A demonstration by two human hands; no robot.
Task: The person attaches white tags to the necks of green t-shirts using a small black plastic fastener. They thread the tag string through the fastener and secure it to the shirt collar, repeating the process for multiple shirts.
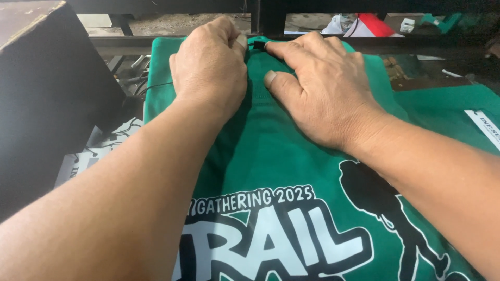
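Both forearms bare, no sleeves, gloves, rings.

A white rectangular label (484,127) is seen at the right edge; a brown cardboard box (41,99), perhaps, at left.

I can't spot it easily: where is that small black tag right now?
In the head view, the black tag sits at the top centre, on the green shirt's far edge, between the fingertips of both hands.

We are in a garment-printing workshop; a green shirt (291,156) with a fresh white and black print lies flat on a narrow platen; a dark metal frame (271,21) crosses behind it; loose cables (133,78) and another green shirt (448,109) lie beside; bare concrete floor (166,23) shows beyond.
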